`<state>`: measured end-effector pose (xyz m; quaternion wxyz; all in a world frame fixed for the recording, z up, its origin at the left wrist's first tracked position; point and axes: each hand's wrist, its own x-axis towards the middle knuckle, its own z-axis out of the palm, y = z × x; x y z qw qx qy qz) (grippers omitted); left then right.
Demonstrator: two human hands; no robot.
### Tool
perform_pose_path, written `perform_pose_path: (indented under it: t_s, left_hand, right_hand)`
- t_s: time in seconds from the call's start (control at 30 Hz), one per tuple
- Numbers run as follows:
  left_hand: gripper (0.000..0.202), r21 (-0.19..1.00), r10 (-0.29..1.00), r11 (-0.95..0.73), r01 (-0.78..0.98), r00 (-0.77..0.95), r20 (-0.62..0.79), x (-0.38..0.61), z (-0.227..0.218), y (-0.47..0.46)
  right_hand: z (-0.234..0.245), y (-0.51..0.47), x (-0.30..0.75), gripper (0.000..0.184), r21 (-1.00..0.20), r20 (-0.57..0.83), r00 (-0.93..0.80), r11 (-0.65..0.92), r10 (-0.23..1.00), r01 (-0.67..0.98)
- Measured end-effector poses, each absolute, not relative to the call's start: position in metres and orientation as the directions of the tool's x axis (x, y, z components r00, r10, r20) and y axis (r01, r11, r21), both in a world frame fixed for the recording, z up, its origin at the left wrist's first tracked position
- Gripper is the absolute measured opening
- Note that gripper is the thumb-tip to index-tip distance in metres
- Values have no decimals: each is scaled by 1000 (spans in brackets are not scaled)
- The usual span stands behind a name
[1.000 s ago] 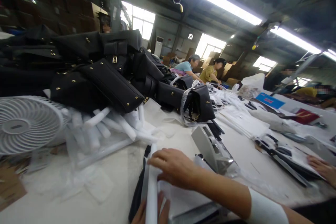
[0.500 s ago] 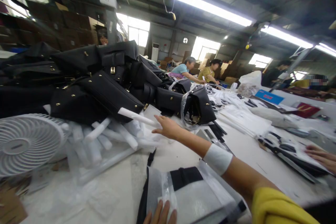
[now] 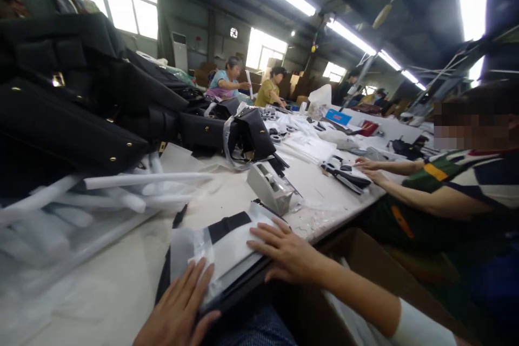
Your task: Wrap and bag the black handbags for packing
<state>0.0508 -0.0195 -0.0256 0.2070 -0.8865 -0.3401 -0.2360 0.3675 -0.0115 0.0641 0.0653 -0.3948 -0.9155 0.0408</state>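
Observation:
A flat black bag (image 3: 227,225) partly covered by white wrapping sheet (image 3: 233,244) lies at the table's near edge. My left hand (image 3: 178,300) rests on its lower left side, fingers stretched out beside a clear plastic strip (image 3: 201,244). On its right part lies my right hand (image 3: 290,253), palm down with the fingers spread. Neither hand grips anything. Just beyond the bag stands a grey tape dispenser (image 3: 270,188). White paper-like rolls (image 3: 138,179) are heaped to the left.
Black handbags (image 3: 60,113) with gold fittings are piled at the left. Another black bag (image 3: 253,135) stands mid-table. An open cardboard box (image 3: 357,259) sits below the table edge. At the right, a co-worker's hands (image 3: 371,170) touch items on the table.
My right hand has come back from a white roll at the heap and now lies on the wrapped bag. My left hand stays on the bag. The view has swung right.

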Motion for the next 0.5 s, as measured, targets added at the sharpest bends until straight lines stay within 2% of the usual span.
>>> perform_pose_path:
  t_s: [0.07, 0.17, 0.23, 0.3, 0.33, 0.4, 0.43, 0.5]
  left_hand:
    - [64, -206, 508, -679, 705, 654, 561, 50, -30, -20]
    - [64, -183, 512, -694, 697, 655, 555, 47, -33, -20]
    - [68, -118, 523, -723, 681, 651, 551, 44, -28, -20]
    - [64, 14, 576, -735, 678, 614, 539, 39, -20, -21]
    - [58, 104, 626, -718, 688, 574, 529, 36, -16, -21]
    - [49, 328, 777, -592, 736, 413, 476, 29, -9, -20]
    - [49, 454, 861, -476, 753, 296, 413, 26, -6, -18]
    - [56, 700, 972, -195, 687, 40, 232, 20, -3, -13]
  right_hand:
    - [32, -24, 371, 56, -46, 224, -629, 653, 744, 756]
    - [17, -33, 371, 61, -96, 300, -587, 636, 752, 766]
    - [25, -33, 374, 62, -228, 313, -535, 609, 784, 760]
    - [35, -28, 383, 55, -465, 357, -308, 454, 882, 761]
    - [39, -23, 388, 54, -620, 326, -129, 315, 936, 719]
    - [42, -12, 398, 63, -846, 116, 150, 18, 982, 532]
    - [42, -7, 403, 69, -893, -12, 204, -102, 979, 438]
    - [39, 0, 409, 74, -912, -195, 191, -250, 962, 326]
